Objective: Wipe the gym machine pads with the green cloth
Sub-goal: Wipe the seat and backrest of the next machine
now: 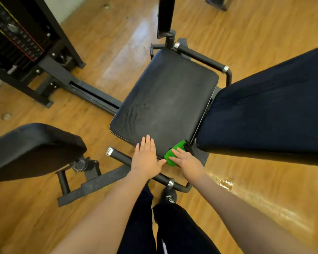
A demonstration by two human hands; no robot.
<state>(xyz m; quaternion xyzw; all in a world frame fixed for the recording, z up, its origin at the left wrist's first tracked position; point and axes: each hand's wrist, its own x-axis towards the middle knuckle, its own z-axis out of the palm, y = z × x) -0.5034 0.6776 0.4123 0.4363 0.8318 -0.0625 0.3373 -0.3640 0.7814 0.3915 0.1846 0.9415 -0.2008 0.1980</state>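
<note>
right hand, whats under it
The green cloth lies under the right hand, whose straight fingers press it onto the near corner of the black seat pad. The part of the cloth and pad beneath the palm is hidden.

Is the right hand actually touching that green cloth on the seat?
Touching. The head view shows the right hand lying flat with straight fingers on top of the green cloth, pressing it onto the near corner of the seat pad.
</note>
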